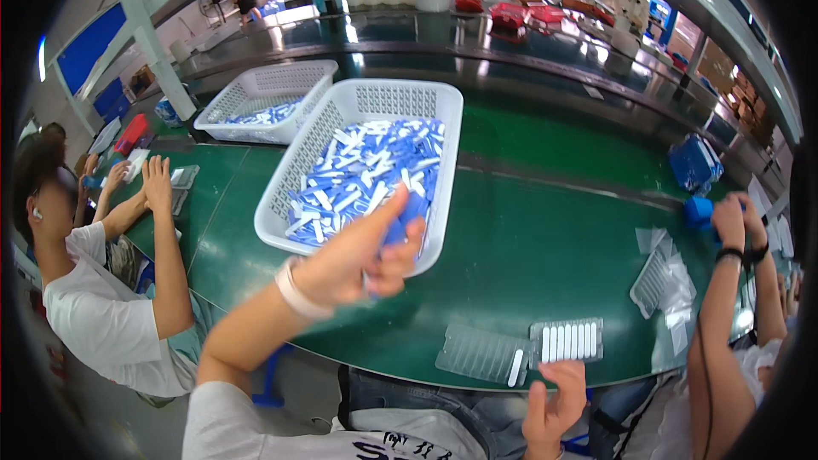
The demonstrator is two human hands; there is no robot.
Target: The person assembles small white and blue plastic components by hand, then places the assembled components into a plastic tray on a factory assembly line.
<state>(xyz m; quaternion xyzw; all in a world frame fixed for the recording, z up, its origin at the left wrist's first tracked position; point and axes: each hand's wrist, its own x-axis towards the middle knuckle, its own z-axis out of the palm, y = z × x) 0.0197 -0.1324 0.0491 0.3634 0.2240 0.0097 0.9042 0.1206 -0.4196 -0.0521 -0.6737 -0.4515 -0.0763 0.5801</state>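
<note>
My left hand (362, 260) is over the near rim of a white basket (266, 204), its fingers curled round a few blue pieces, slightly blurred. The basket is heaped with small, slim blue and white plastic pieces (366, 166). My right hand (555, 405) is at the table's front edge, thumb and fingers apart, with nothing seen in it. Just beyond its fingertips lies a clear slotted tray (535, 342) with several white sticks (569, 341) side by side. Left of it, another clear slotted tray (477, 356) shows one white stick (515, 367) in its end slot.
A second white basket (247, 77) with fewer pieces stands behind at left. Clear trays in plastic film (660, 277) lie to the right. Co-workers sit at both sides: one's hands (156, 183) at left, another's (737, 217) by a blue object (699, 213). A raised dark ledge (511, 64) runs behind.
</note>
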